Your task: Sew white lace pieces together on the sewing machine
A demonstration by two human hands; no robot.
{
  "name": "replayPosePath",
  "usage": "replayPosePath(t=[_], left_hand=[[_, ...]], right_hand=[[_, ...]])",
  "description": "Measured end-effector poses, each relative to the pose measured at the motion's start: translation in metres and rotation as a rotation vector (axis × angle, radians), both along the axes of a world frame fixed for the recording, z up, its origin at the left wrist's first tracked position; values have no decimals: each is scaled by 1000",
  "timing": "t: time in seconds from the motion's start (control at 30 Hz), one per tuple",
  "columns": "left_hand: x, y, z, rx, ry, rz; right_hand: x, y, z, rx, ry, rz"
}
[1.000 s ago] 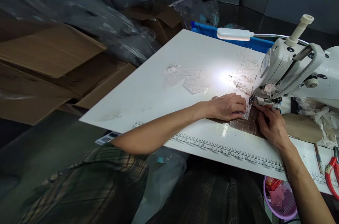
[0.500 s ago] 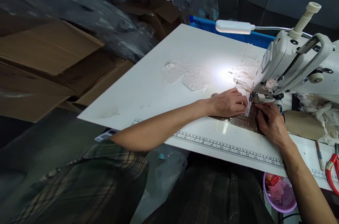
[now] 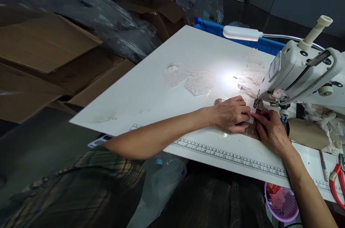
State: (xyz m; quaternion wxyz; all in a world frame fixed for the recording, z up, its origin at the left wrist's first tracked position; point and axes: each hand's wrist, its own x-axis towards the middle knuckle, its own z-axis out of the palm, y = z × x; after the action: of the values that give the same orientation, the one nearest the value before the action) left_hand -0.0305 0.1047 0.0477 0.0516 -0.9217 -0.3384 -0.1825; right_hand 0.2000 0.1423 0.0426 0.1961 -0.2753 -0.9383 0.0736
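Observation:
By the needle of the white sewing machine, a narrow strip of white lace lies over a shiny brown sheet. My left hand rests on the sheet with fingers curled, closed on the lace at its left edge; the fingertips are partly hidden. From the right, my right hand meets the same strip, its index finger and thumb bent toward the lace edge just in front of the presser foot. More gathered lace spreads behind the needle area. Flat lace pieces lie to the left on the white table.
A lit lamp shines over the table. Red-handled snippers and a thin pen-like tool lie at right, near a beige rounded piece. Below the edge hangs a purple basket. Cardboard boxes stand left.
My right hand has moved left, its index finger now at the lace edge beside my left hand. My left hand has shifted slightly toward me. The view has tilted a little.

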Motion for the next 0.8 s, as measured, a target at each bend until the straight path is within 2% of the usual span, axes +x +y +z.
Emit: replayPosePath(t=[0.23, 0.4, 0.6, 0.8], left_hand=[[-1, 2, 3, -57, 42, 42], [-4, 3, 0, -14, 63, 47], [-2, 4, 1, -3, 113, 67], [-1, 4, 3, -28, 136, 95]], right_hand=[[-7, -2, -1, 6, -12, -75], [-10, 1, -2, 10, -19, -117], [-6, 1, -1, -14, 0, -46], [-4, -3, -1, -2, -2, -60]])
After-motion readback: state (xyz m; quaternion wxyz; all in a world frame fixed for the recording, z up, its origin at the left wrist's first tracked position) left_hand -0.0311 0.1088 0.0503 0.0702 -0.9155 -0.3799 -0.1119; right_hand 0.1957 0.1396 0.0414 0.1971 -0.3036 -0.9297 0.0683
